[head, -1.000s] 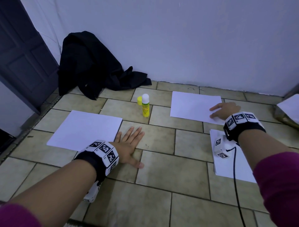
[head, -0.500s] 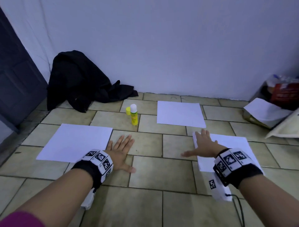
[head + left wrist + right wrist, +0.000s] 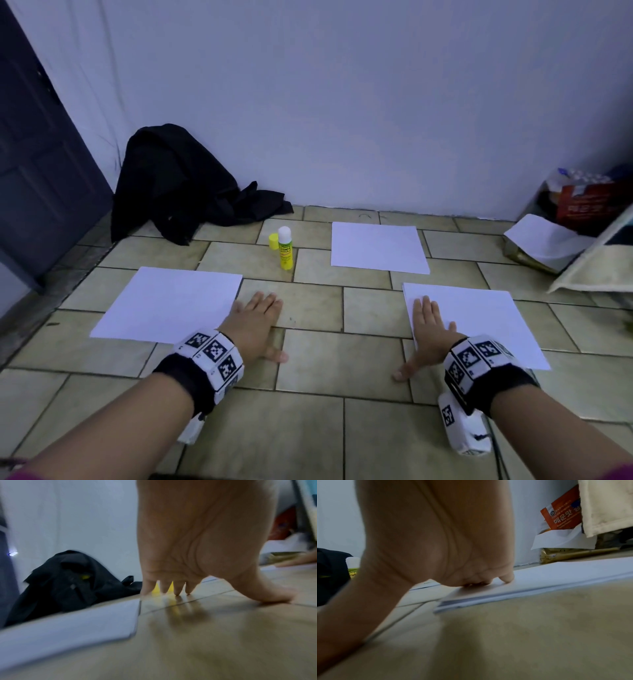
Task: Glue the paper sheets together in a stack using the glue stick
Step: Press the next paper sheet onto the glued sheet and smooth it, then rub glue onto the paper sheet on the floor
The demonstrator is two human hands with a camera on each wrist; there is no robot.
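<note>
Three white paper sheets lie on the tiled floor: a left sheet (image 3: 171, 305), a far sheet (image 3: 378, 247) and a right sheet (image 3: 479, 325). An uncapped yellow glue stick (image 3: 285, 248) stands upright between the left and far sheets, its yellow cap (image 3: 273, 241) beside it. My left hand (image 3: 255, 325) lies flat on the bare floor just right of the left sheet (image 3: 68, 626), fingers straight. My right hand (image 3: 430, 329) rests flat with its fingers on the right sheet's (image 3: 539, 578) near left corner, thumb on the tile.
A black cloth (image 3: 178, 185) is heaped against the white wall at far left, beside a dark door (image 3: 37, 164). At far right stand an orange packet (image 3: 589, 205), a loose white paper (image 3: 544, 240) and a cream cloth (image 3: 596, 263).
My right hand drew back from the far sheet to the right sheet and settled flat on its near left corner. The head view tilted up. My left hand stayed on the floor.
</note>
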